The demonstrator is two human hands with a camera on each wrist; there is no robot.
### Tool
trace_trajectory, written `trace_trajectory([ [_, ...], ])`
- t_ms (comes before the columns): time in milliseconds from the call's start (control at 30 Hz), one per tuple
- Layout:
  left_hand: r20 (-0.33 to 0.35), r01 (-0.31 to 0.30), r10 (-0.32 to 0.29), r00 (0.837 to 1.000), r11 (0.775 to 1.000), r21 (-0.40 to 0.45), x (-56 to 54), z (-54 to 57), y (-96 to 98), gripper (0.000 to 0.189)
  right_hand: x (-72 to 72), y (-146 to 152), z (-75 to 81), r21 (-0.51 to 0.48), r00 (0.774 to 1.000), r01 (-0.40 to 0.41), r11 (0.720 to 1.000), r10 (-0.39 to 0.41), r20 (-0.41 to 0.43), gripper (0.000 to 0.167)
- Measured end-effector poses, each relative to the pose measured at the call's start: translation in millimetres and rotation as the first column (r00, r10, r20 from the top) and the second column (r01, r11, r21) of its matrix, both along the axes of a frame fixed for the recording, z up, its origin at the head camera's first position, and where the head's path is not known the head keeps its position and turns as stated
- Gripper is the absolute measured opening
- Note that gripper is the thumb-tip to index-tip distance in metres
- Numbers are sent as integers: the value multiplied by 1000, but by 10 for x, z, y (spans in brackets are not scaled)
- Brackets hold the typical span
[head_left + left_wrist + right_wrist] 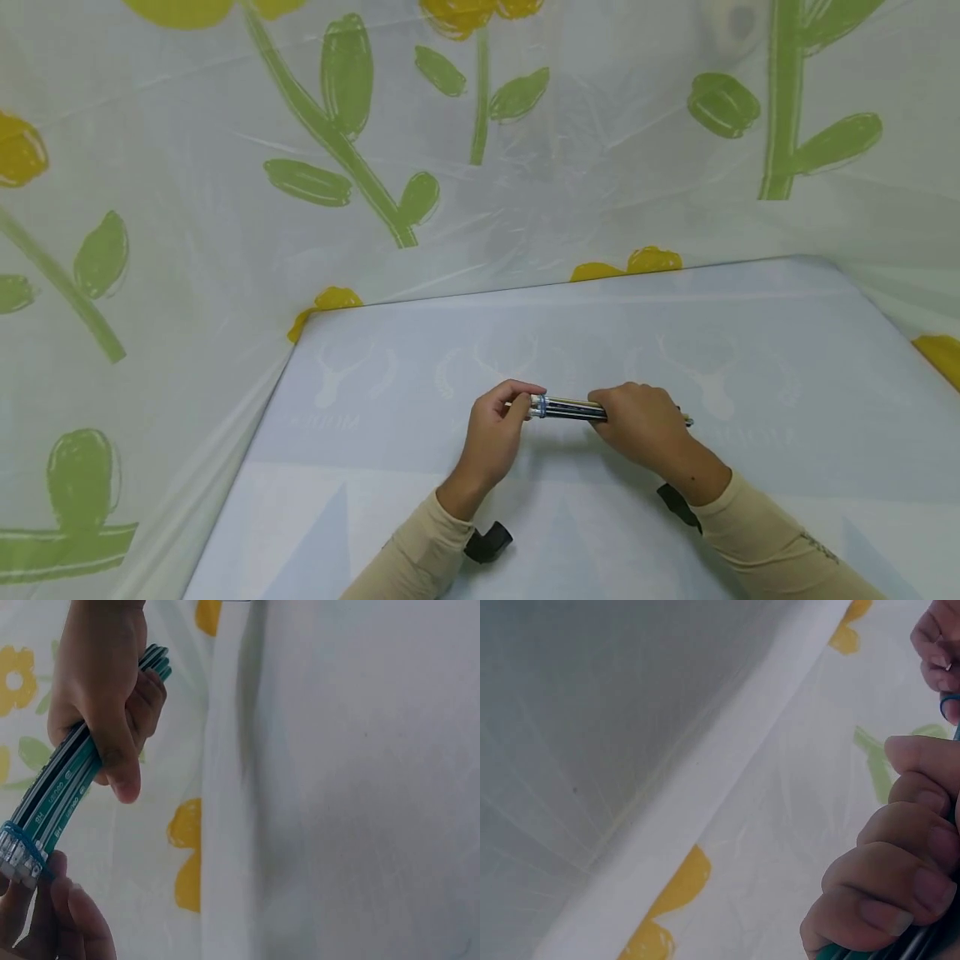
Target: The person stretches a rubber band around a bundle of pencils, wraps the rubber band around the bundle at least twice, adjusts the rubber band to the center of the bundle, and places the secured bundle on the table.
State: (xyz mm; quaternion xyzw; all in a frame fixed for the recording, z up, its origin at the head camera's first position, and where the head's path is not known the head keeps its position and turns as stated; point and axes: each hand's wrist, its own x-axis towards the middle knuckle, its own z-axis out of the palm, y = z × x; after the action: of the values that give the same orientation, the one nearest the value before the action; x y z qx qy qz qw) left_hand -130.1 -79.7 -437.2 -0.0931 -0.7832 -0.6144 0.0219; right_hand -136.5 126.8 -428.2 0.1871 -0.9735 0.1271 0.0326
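Note:
A bundle of green and black pencils (573, 409), marked HB, is held up level over the table between both hands. Near its left end a blue rubber band (26, 841) circles the silvery pencil ends. My right hand (645, 425) grips the bundle with fingers wrapped round it; the far tips stick out beyond the fist. At the banded end, my left hand (495, 437) pinches with thumb and fingers at the rubber band. A blue loop of it lies by a left fingertip in the right wrist view.
Below the hands spreads a table (420, 500) with a pale blue and white cloth with faint deer prints. Behind it hangs a whitish curtain (562, 200) with green stems and yellow flowers. Black wrist mounts (489, 543) show under both forearms.

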Motion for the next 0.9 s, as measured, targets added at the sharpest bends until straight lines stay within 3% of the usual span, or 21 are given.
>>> trace_trajectory([
  [200,-27,3,-3,1000,1000,-24,15,4,21,26,4,10,-10,-3,1000,0,1000,0,-10,17],
  [500,-25,59,-59,998,998,-1,48,20,19,25,-18,13,-10,3,1000,5,1000,-5,-2,19],
  [667,-46,105,-108,993,992,-71,42,28,2,27,-38,42,-3,1,1000,10,1000,-10,-16,18],
  [900,-82,188,-205,975,966,-174,-27,-29,-53,33,-48,101,-26,30,1000,21,999,-20,-21,17],
])
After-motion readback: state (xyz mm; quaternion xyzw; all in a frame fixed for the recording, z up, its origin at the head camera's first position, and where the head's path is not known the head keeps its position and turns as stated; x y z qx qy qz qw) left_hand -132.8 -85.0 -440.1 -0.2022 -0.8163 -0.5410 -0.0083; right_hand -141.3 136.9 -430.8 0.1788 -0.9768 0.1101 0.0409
